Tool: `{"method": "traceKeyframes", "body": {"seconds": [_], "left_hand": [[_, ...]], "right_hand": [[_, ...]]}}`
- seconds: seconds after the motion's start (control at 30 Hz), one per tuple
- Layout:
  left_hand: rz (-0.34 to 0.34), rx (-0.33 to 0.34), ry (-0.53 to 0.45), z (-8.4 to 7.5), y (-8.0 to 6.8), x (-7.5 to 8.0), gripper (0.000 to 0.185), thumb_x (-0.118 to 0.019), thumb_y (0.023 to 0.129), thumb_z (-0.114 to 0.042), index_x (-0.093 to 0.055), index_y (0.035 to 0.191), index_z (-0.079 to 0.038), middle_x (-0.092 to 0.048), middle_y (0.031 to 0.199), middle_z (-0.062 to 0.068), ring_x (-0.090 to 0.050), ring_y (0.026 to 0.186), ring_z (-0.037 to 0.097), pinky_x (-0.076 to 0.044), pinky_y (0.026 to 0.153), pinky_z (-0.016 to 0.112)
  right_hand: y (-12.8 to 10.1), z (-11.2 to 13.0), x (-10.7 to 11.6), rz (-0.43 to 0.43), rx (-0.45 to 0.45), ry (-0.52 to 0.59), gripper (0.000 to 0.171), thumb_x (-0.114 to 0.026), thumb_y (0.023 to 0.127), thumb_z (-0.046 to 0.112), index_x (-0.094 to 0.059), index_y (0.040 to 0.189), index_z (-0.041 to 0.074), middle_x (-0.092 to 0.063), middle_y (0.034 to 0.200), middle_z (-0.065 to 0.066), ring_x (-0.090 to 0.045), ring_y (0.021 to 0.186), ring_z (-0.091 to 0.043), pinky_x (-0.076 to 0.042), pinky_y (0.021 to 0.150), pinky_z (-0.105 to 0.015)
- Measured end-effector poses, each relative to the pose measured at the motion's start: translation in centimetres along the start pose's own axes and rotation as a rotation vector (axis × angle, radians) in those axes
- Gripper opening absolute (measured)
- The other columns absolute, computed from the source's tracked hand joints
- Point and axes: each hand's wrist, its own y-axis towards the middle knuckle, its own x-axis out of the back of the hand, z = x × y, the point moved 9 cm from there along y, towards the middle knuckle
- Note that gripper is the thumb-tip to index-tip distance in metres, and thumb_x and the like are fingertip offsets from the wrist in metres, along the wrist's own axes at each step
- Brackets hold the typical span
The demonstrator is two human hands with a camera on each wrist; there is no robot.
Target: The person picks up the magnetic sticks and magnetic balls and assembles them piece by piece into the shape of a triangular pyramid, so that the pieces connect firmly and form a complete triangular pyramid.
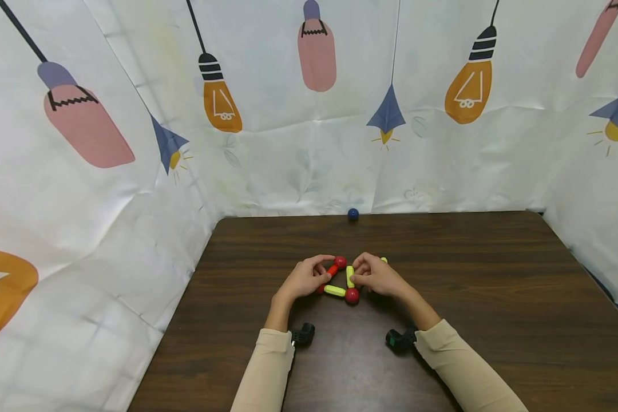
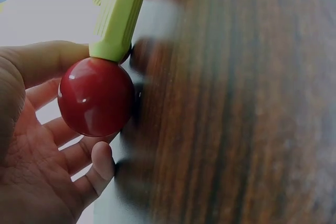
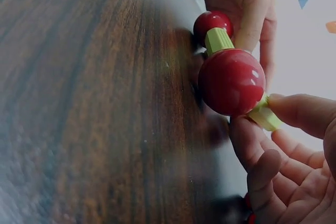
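Note:
Red balls and short rods join into a small frame on the table. My left hand (image 1: 304,279) holds its left side, thumb and forefinger about a red rod (image 1: 332,270) that runs up to a red ball (image 1: 340,262). A second red ball (image 2: 96,97) sits by the left thumb, with a yellow-green rod (image 2: 121,17) attached. That rod leads to the near red ball (image 1: 352,296). From this ball rises another yellow-green rod (image 3: 264,115), pinched between thumb and fingers of my right hand (image 1: 378,276). The rod's far end is partly hidden by the fingers.
A dark blue ball (image 1: 353,214) rests at the table's back edge. Just beyond the right hand, the tip of another yellow-green piece (image 1: 384,260) shows. Patterned white cloth (image 1: 309,160) hangs behind and beside the brown wooden table (image 1: 468,269).

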Motion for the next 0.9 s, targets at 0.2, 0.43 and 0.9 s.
{"method": "traceKeyframes", "body": {"seconds": [0.2,0.43,0.9], "left_hand": [[0.016,-0.01,-0.008,-0.03,0.03,-0.06,0.044,-0.067,0.098,-0.015,-0.061,0.141,-0.022,-0.068,0.094,0.003,-0.059,0.068,0.014,-0.051,0.062,0.03],[0.026,-0.016,-0.005,-0.05,-0.01,-0.15,0.044,-0.067,0.098,-0.015,-0.061,0.141,-0.023,-0.067,0.094,0.002,-0.06,0.071,0.015,-0.052,0.064,0.03],[0.055,-0.047,-0.001,-0.57,-0.04,-0.51,0.041,-0.065,0.099,-0.013,-0.063,0.139,-0.021,-0.067,0.097,0.003,-0.06,0.074,0.015,-0.051,0.065,0.028]], "right_hand": [[0.04,-0.08,-0.11,0.002,-0.018,-0.018,0.028,-0.07,0.097,0.015,-0.057,0.116,-0.001,-0.073,0.092,-0.011,-0.065,0.069,-0.02,-0.052,0.057,-0.033],[-0.05,-0.11,-0.21,0.0,-0.045,-0.018,0.027,-0.07,0.097,0.015,-0.058,0.117,0.0,-0.072,0.092,-0.009,-0.063,0.067,-0.02,-0.051,0.057,-0.032],[0.08,-0.48,-0.5,0.004,-0.066,-0.025,0.027,-0.071,0.097,0.016,-0.062,0.117,0.001,-0.071,0.09,-0.008,-0.061,0.066,-0.018,-0.049,0.056,-0.03]]}}
